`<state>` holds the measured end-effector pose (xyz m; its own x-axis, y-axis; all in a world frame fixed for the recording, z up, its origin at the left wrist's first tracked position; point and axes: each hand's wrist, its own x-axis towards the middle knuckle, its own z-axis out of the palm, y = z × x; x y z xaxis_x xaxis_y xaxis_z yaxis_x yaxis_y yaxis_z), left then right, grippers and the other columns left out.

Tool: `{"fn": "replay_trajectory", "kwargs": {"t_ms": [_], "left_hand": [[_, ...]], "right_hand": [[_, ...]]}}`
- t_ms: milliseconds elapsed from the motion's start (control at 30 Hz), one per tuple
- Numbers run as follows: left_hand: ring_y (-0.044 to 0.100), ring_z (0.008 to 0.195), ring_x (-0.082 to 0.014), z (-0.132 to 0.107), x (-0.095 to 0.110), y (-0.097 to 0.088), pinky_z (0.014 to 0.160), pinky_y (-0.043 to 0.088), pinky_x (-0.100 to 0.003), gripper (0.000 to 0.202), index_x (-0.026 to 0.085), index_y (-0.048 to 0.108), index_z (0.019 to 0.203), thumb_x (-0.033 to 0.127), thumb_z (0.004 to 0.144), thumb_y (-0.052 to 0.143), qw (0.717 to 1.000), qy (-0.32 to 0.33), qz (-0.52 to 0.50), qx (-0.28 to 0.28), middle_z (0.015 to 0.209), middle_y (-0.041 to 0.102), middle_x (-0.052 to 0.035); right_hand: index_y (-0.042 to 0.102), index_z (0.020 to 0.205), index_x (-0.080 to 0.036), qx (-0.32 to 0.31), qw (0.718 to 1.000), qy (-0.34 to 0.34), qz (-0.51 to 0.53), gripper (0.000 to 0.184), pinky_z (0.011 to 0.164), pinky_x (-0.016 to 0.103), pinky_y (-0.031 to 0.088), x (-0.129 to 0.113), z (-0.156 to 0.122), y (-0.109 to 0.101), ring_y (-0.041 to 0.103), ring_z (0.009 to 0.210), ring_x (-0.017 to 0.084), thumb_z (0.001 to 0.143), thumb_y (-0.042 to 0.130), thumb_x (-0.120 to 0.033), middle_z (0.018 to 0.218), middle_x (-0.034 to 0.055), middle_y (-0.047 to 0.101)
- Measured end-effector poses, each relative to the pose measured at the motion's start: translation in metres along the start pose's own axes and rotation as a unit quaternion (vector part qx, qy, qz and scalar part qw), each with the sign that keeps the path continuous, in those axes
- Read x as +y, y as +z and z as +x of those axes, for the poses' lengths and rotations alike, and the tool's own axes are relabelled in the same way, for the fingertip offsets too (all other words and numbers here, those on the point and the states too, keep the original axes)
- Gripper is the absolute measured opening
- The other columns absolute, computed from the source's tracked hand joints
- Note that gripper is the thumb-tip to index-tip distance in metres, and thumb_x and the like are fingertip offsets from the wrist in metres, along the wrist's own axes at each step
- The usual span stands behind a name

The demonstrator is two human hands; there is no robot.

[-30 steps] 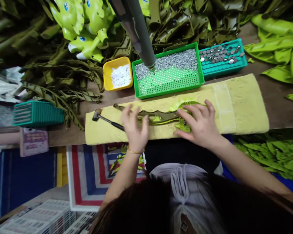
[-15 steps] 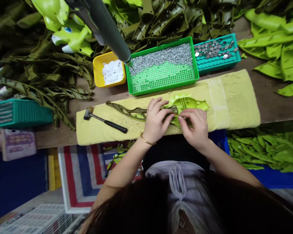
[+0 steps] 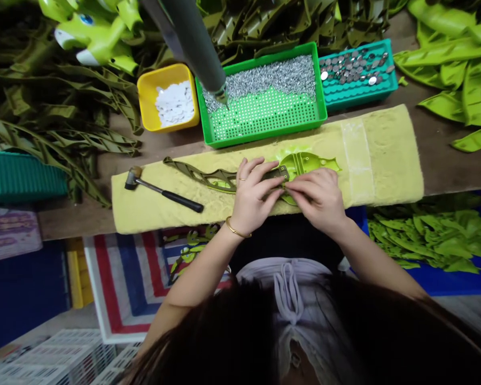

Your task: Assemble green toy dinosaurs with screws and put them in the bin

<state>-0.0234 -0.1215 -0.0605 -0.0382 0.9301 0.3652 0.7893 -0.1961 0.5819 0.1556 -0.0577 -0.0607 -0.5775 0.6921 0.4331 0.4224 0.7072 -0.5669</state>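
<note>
A long olive and lime-green plastic toy part lies on a yellow towel at the bench's front edge. My left hand rests on its middle, fingers pressed down on the olive strip. My right hand meets it from the right, fingertips pinched at the joint between the olive strip and the lime-green piece. What the pinch holds is too small to see. A small hammer lies on the towel to the left of my hands.
Behind the towel stand a yellow tub of white discs, a green tray of small screws and a teal tray of metal discs. A grey hanging tool points at the green tray. Piles of green plastic parts surround the bench.
My hands came together from flat on the part to a pinch at its joint. The view has shifted, so the bench sits a little lower and further left.
</note>
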Motion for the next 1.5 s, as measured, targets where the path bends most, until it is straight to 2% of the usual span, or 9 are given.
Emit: {"fn": "replay_trajectory", "kwargs": {"t_ms": [267,533,833,1000,1167,1233,1333,1433,1500], "left_hand": [[0.055,0.123,-0.0232,-0.013,-0.008,0.004,0.118,0.026,-0.055,0.025,0.026,0.068,0.108,0.041,0.088,0.063,0.999,-0.012,0.014,-0.035,0.125,0.067,-0.0050],[0.053,0.125,-0.0240,-0.016,-0.002,0.009,0.118,0.026,-0.054,0.026,0.025,0.066,0.111,0.039,0.089,0.062,0.999,-0.017,0.030,-0.009,0.127,0.065,-0.0058],[0.051,0.126,-0.0246,-0.021,0.002,0.017,0.118,0.023,-0.054,0.029,0.023,0.066,0.112,0.042,0.091,0.059,0.998,-0.037,0.042,0.008,0.129,0.064,-0.0062],[0.051,0.128,-0.0253,-0.023,0.002,0.018,0.116,0.028,-0.055,0.027,0.024,0.066,0.113,0.038,0.092,0.058,0.997,-0.005,0.065,0.030,0.130,0.064,-0.0075],[0.048,0.133,-0.0251,-0.026,0.004,0.018,0.117,0.024,-0.057,0.024,0.029,0.066,0.114,0.030,0.094,0.052,0.997,0.026,0.073,-0.019,0.136,0.060,-0.0049],[0.046,0.134,-0.0274,-0.026,0.006,0.018,0.116,0.022,-0.060,0.025,0.027,0.066,0.114,0.030,0.093,0.053,0.996,0.033,0.076,-0.039,0.138,0.058,-0.0061],[0.047,0.132,-0.0309,-0.023,0.010,0.018,0.115,0.021,-0.063,0.024,0.026,0.067,0.111,0.034,0.090,0.057,0.995,0.027,0.079,-0.047,0.137,0.058,-0.0079],[0.049,0.128,-0.0322,-0.017,0.015,0.021,0.115,0.020,-0.063,0.022,0.024,0.068,0.101,0.040,0.088,0.059,0.997,0.012,0.068,-0.028,0.131,0.061,-0.0083],[0.050,0.126,-0.0315,-0.012,0.017,0.024,0.115,0.019,-0.062,0.019,0.023,0.068,0.090,0.039,0.089,0.058,0.999,-0.007,0.052,-0.011,0.125,0.063,-0.0078]], "right_hand": [[0.069,0.096,-0.027,-0.093,0.991,-0.007,-0.092,0.015,0.086,0.039,0.034,0.001,-0.006,-0.009,0.054,0.090,0.019,0.092,0.056,-0.031,0.089,0.0011,0.070],[0.064,0.089,-0.021,-0.054,0.992,0.033,-0.109,0.015,0.090,0.040,0.040,-0.011,-0.006,-0.004,0.056,0.106,0.023,0.092,0.053,-0.030,0.114,0.0090,0.065],[0.064,0.090,-0.020,-0.015,0.990,0.043,-0.132,0.011,0.091,0.042,0.041,-0.017,-0.010,-0.002,0.058,0.107,0.025,0.090,0.056,-0.026,0.114,0.0107,0.066],[0.064,0.090,-0.020,-0.013,0.989,0.036,-0.143,0.011,0.090,0.040,0.040,-0.018,-0.011,0.002,0.056,0.106,0.024,0.090,0.055,-0.026,0.114,0.0109,0.065],[0.068,0.092,-0.021,-0.035,0.987,0.055,-0.145,0.015,0.084,0.040,0.043,-0.016,-0.010,-0.002,0.058,0.099,0.024,0.090,0.056,-0.030,0.105,0.0102,0.067],[0.069,0.093,-0.021,-0.061,0.990,0.082,-0.097,0.016,0.076,0.037,0.045,-0.014,-0.007,-0.010,0.060,0.084,0.020,0.089,0.058,-0.033,0.091,0.0076,0.068],[0.069,0.088,-0.020,-0.084,0.981,0.159,0.073,0.015,0.062,0.029,0.047,-0.010,0.000,-0.024,0.059,0.066,0.013,0.087,0.062,-0.033,0.078,0.0023,0.069],[0.069,0.092,-0.020,-0.116,0.932,0.238,0.249,0.016,0.056,0.025,0.050,-0.005,0.006,-0.033,0.061,0.062,0.011,0.084,0.066,-0.033,0.078,0.0008,0.071],[0.068,0.099,-0.020,-0.126,0.905,0.269,0.305,0.020,0.054,0.025,0.052,-0.002,0.006,-0.034,0.065,0.063,0.012,0.084,0.065,-0.033,0.079,0.0011,0.072]]}}
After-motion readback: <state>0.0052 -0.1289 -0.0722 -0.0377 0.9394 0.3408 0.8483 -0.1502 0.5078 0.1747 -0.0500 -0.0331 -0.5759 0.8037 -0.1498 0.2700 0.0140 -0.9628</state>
